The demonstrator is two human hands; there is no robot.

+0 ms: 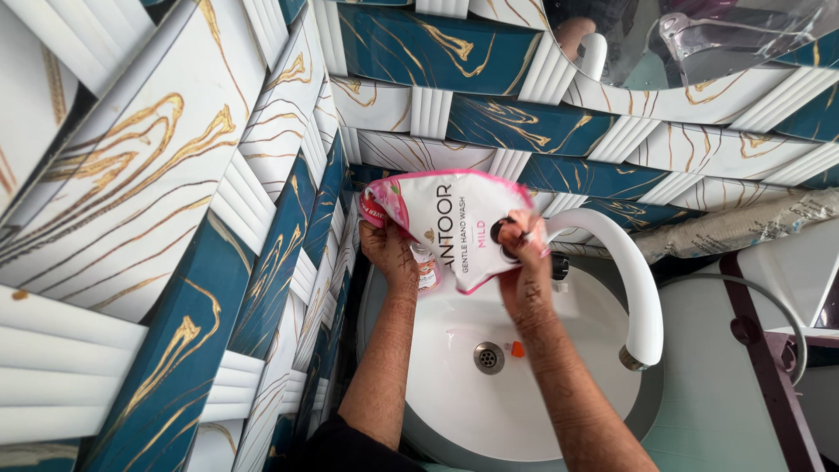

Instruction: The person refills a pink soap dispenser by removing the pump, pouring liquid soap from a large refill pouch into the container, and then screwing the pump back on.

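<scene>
Held up over a white round basin point(524, 411), close against the tiled wall: a white refill pouch point(454, 229) of hand wash with pink edging, lying on its side, spout end toward the right. Left hand point(389, 249) clamped on the pouch's far left corner and lower edge, fingers point(374, 218) wrapped narrow around the pink seam. Right hand point(524, 267) up at the dark round cap point(504, 231), fingertips pinched on it, wrist bent as for twisting. Seemingly the opening step: cap seated on the spout, no liquid showing, nothing pouring. Just behind the left wrist, standing at the basin's rim, a small clear bottle point(426, 267) with an orange-pink label, partly hidden by the pouch; whether open or capped, impossible to tell. To the right, a curved white tap point(634, 280) arching over the bowl, close beside the right hand; below, a metal drain point(488, 357) with a small orange scrap point(517, 349) beside it. Next move, by judgement: a firm counter-grip with the left hand while the right turns the cap loose, pouch kept level or spout-up to avoid a spill once unsealed, and care not to squeeze the soft body. Also worth minding: little elbow room between tap and tiled wall point(262, 262), so short, controlled wrist turns rather than wide ones.
</scene>
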